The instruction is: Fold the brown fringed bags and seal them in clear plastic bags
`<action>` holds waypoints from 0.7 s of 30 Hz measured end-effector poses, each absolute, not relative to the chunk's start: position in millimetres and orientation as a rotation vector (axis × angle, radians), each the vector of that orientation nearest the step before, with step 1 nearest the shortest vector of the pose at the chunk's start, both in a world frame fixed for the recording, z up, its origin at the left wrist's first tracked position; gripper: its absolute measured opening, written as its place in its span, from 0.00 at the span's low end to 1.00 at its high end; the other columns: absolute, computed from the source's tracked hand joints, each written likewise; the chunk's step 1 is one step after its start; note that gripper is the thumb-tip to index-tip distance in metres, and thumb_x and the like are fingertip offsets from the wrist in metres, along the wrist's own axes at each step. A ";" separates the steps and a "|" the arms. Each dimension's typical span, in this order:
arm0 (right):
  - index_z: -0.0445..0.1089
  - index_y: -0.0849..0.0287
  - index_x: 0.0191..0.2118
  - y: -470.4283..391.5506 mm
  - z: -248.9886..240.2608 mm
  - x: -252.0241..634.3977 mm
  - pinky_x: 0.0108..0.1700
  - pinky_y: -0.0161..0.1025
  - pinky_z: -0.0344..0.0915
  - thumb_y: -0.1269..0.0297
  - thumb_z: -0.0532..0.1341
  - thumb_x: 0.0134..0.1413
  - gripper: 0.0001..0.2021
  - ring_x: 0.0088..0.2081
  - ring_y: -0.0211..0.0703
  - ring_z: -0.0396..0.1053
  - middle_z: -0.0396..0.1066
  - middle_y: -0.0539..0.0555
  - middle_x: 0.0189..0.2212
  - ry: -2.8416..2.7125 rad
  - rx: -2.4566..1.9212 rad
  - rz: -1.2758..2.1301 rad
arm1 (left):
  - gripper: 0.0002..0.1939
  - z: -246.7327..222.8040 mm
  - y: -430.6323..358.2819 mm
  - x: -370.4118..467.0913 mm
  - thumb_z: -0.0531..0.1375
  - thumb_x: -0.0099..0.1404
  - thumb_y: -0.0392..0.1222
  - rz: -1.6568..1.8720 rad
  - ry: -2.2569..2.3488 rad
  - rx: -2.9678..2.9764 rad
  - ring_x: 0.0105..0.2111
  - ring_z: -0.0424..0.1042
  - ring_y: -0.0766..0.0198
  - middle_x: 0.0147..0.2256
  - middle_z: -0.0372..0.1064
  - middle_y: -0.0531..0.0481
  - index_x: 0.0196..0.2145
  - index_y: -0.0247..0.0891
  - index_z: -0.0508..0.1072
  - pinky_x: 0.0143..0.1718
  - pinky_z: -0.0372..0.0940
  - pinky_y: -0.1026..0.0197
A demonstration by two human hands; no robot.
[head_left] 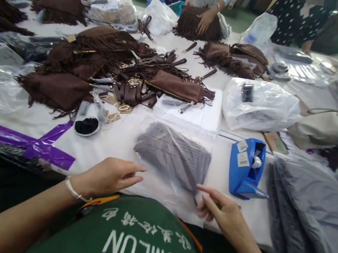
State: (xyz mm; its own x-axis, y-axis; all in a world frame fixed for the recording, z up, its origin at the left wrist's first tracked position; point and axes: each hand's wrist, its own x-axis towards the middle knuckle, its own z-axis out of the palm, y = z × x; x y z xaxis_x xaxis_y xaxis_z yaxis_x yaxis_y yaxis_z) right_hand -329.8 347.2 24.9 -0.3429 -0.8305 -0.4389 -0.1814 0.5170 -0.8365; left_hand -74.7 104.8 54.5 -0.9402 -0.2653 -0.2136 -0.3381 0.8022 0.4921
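Note:
A clear plastic bag (172, 153) with a folded grey item inside lies flat in front of me. My left hand (116, 177) hovers by its lower left edge, fingers stretched out and holding nothing. At the bag's lower right corner is my right hand (219, 209); its index finger points out and touches the plastic, the thumb stands apart, and the other fingers curl. To the right of the bag stands a blue tape dispenser (245, 168) with white labels. A small white dish with a black pad (86, 126) sits to the left.
Brown fringed bags (65, 86) and straps (132, 91) pile up beyond. Packed grey bags (315, 204) are stacked at the right, near a white plastic bag (260, 107). Purple tape (44, 146) crosses the table's left front edge. Co-workers' hands (207, 20) show across the table.

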 end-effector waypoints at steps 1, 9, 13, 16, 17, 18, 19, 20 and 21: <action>0.62 0.58 0.57 337.0 22.9 -329.6 0.36 0.40 0.72 0.51 0.52 0.60 0.24 0.36 0.44 0.75 0.75 0.57 0.37 1.942 -0.932 -1.000 | 0.20 48.9 110.2 -88.7 0.50 0.70 0.47 0.905 2.958 -0.323 0.46 0.71 0.59 0.48 0.70 0.45 0.57 0.43 0.64 0.47 0.64 0.60; 0.49 0.48 0.64 319.2 -47.0 -292.6 0.64 0.56 0.48 0.60 0.54 0.61 0.26 0.66 0.49 0.41 0.47 0.51 0.65 1.896 -2.147 -0.468 | 0.31 -52.3 123.8 -122.6 0.52 0.70 0.45 0.642 3.036 0.261 0.65 0.40 0.59 0.65 0.44 0.49 0.65 0.45 0.43 0.65 0.35 0.51; 0.54 0.44 0.62 315.2 -56.2 -303.4 0.63 0.60 0.47 0.68 0.51 0.62 0.24 0.66 0.50 0.39 0.46 0.48 0.65 2.068 -2.181 -0.344 | 0.31 -54.5 127.7 -132.3 0.51 0.70 0.42 0.605 3.116 0.119 0.65 0.37 0.59 0.65 0.40 0.48 0.65 0.42 0.42 0.65 0.32 0.49; 0.53 0.49 0.62 315.9 -53.9 -308.3 0.63 0.56 0.50 0.69 0.51 0.62 0.24 0.66 0.49 0.40 0.46 0.50 0.65 1.978 -2.211 -0.385 | 0.32 -50.6 125.0 -130.7 0.52 0.69 0.45 0.660 3.083 0.241 0.65 0.37 0.57 0.65 0.40 0.44 0.65 0.39 0.43 0.65 0.35 0.49; 0.53 0.50 0.63 320.0 -54.0 -307.9 0.63 0.54 0.53 0.68 0.51 0.62 0.24 0.66 0.48 0.41 0.47 0.51 0.65 1.918 -2.212 -0.401 | 0.32 -50.5 123.0 -126.6 0.53 0.69 0.47 0.699 3.054 0.320 0.65 0.39 0.57 0.65 0.41 0.44 0.65 0.39 0.45 0.65 0.37 0.50; 0.52 0.51 0.63 326.0 -54.8 -307.0 0.62 0.52 0.55 0.66 0.52 0.62 0.25 0.66 0.48 0.43 0.48 0.52 0.65 1.878 -2.198 -0.423 | 0.32 -50.9 121.1 -121.6 0.54 0.68 0.48 0.743 3.030 0.378 0.65 0.41 0.57 0.64 0.43 0.44 0.65 0.39 0.47 0.65 0.40 0.51; 0.51 0.52 0.63 333.5 -56.2 -305.8 0.61 0.51 0.57 0.64 0.53 0.61 0.25 0.65 0.48 0.45 0.50 0.53 0.64 1.877 -2.163 -0.459 | 0.31 -51.7 119.6 -116.4 0.54 0.68 0.49 0.788 3.023 0.397 0.64 0.44 0.57 0.64 0.46 0.44 0.64 0.40 0.50 0.64 0.43 0.52; 0.50 0.53 0.64 341.7 -58.2 -304.8 0.61 0.51 0.58 0.63 0.54 0.61 0.26 0.65 0.48 0.46 0.52 0.54 0.63 1.921 -2.108 -0.517 | 0.28 -52.5 118.8 -111.9 0.54 0.68 0.49 0.837 3.043 0.366 0.63 0.48 0.57 0.62 0.50 0.44 0.62 0.40 0.54 0.64 0.45 0.52; 0.50 0.53 0.64 349.8 -60.3 -304.0 0.60 0.51 0.59 0.63 0.54 0.61 0.27 0.64 0.48 0.48 0.53 0.55 0.63 1.998 -2.036 -0.590 | 0.23 -52.9 118.8 -108.7 0.53 0.69 0.47 0.894 3.078 0.294 0.62 0.52 0.58 0.60 0.56 0.44 0.60 0.40 0.59 0.62 0.48 0.53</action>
State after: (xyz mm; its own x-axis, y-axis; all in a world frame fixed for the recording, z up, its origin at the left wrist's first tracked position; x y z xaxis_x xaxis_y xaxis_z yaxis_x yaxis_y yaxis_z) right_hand -304.0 349.8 -60.3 -0.0096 -0.9922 0.1239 -0.9005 -0.0453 -0.4325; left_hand -108.7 118.8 -52.9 -0.9804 0.1528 0.1241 0.1955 0.8293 0.5235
